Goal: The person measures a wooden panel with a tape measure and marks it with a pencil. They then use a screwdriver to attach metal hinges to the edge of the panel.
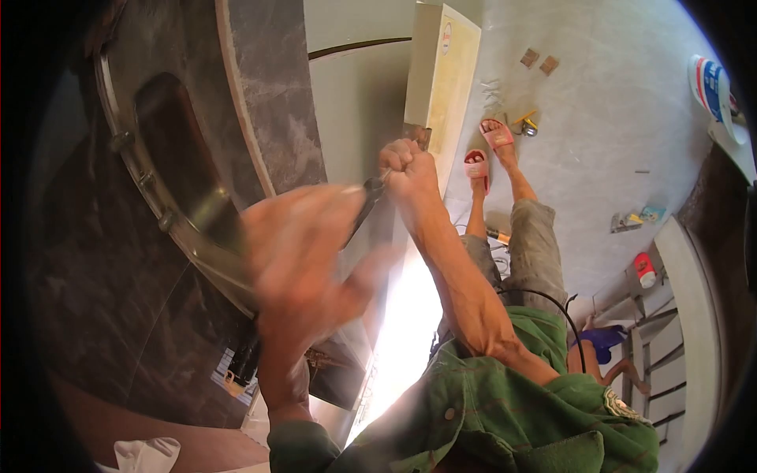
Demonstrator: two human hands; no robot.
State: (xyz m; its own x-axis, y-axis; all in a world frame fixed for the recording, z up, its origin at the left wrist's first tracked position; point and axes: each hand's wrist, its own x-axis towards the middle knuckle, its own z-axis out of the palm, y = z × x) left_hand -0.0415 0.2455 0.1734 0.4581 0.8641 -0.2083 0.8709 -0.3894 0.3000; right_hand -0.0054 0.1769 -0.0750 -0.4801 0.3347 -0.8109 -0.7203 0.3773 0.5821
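My right hand (406, 164) is closed in a fist at the edge of a pale, box-like panel (443, 75), just below a small brown metal piece (418, 135). A thin shaft reaches its curled fingers from a slim dark tool (367, 206) that looks like a screwdriver. What sits inside the fist is hidden. My left hand (303, 256), smeared by motion, is beside the dark tool, and whether it grips the tool I cannot tell.
Dark marbled stone (102, 292) surrounds a metal-rimmed basin (181, 142) on the left. On the grey floor lie a tape measure (530, 128) and brown squares (550, 65), near my pink sandals (497, 132). Another person in purple (605, 342) is by a railing (666, 355).
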